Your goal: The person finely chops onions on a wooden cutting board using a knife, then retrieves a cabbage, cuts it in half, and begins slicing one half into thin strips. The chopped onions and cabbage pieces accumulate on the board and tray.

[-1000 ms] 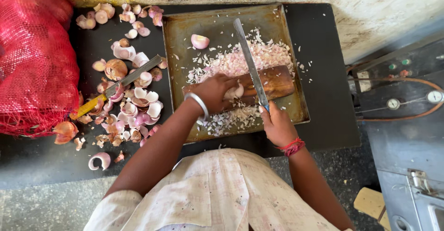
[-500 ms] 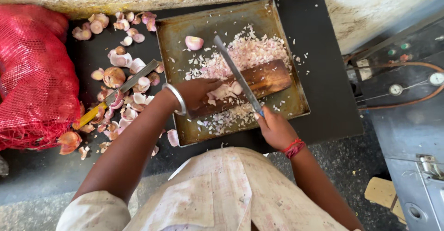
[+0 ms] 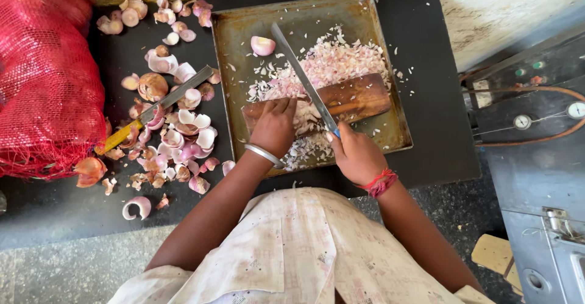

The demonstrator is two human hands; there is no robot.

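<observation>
Two hands work over a small wooden cutting board that lies in a worn metal tray on the dark bench. The right hand is closed around the handle of a long knife, whose blade runs diagonally across the board. The left hand lies with curled fingers on the onion pieces at the board's left end, just beside the blade.

To cut well here, I think the fingertips of the left hand should stay tucked back from the edge, and the blade tip should stay low while the handle rocks. The heap of chopped onion already crowds the far side of the board, so there is little free wood to cut on.

A peeled onion half waits in the tray. Left of the tray, many onion skins cover the bench around a second knife with yellow handle. A red mesh sack stands further left.
</observation>
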